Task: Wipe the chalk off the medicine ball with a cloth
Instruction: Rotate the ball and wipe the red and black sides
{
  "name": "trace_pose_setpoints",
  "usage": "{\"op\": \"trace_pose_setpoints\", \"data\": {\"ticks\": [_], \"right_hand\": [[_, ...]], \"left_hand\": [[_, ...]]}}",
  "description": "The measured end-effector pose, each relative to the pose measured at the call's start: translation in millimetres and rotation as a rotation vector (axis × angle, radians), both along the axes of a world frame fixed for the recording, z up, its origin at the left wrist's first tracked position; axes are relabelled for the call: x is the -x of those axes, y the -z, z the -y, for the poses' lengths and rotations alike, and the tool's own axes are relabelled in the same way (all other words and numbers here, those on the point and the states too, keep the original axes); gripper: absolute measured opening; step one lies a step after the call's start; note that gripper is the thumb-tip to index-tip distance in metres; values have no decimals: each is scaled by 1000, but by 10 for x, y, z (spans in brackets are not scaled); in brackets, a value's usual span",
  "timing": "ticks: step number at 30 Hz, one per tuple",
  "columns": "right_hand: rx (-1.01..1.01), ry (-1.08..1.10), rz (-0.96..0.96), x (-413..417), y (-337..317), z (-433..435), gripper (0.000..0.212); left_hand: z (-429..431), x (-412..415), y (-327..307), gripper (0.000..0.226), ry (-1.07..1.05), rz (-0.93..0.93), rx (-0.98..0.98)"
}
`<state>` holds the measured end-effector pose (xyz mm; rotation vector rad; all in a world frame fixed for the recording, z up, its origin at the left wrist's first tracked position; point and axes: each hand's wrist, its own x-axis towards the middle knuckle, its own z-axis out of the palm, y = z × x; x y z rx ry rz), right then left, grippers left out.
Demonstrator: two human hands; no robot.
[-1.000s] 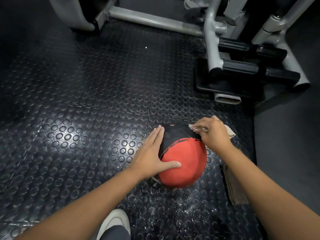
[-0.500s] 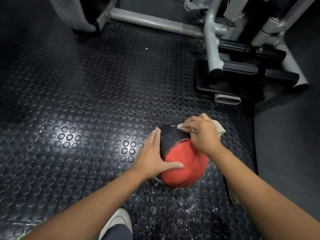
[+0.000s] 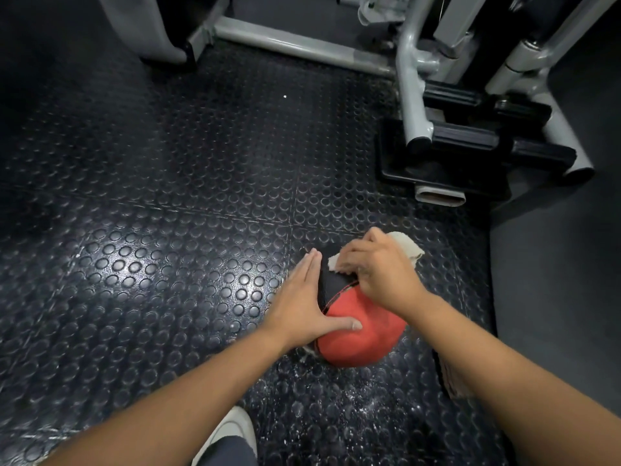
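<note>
Studded rubber floor (image 3: 168,230): medicine ball (image 3: 356,341) between flat left hand (image 3: 299,304) and right hand (image 3: 379,270) clutching cloth (image 3: 405,245).

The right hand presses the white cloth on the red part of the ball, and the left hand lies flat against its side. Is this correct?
Not quite: the head view shows the right hand pressing the white cloth on the black part of the ball, not the red. The left hand lies flat against its side.
</note>
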<state>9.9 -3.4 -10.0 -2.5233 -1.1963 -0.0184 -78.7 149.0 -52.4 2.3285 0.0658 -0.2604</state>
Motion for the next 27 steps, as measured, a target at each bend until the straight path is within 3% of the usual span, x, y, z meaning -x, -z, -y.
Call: {"op": "trace_pose_setpoints", "data": {"ticks": [5, 10, 14, 17, 21, 24, 27], "right_hand": [[-25, 318, 24, -336, 105, 217, 30], [-104, 131, -16, 202, 29, 81, 27], [-102, 474, -101, -163, 266, 531, 40], [-153, 701, -213, -95, 347, 687, 26], [-308, 580, -99, 307, 219, 351, 22], [-301, 425, -48, 493, 174, 185, 29], [-307, 487, -43, 390, 247, 286, 37]], "left_hand": [[58, -39, -29, 139, 14, 8, 10], [-1, -2, -4, 139, -3, -29, 9], [-6, -28, -44, 137, -7, -59, 7], [-25, -19, -50, 137, -28, -88, 32], [-95, -9, -23, 139, -68, -111, 35], [-135, -6, 14, 136, -109, -104, 54], [-121, -9, 18, 134, -137, -84, 88]]}}
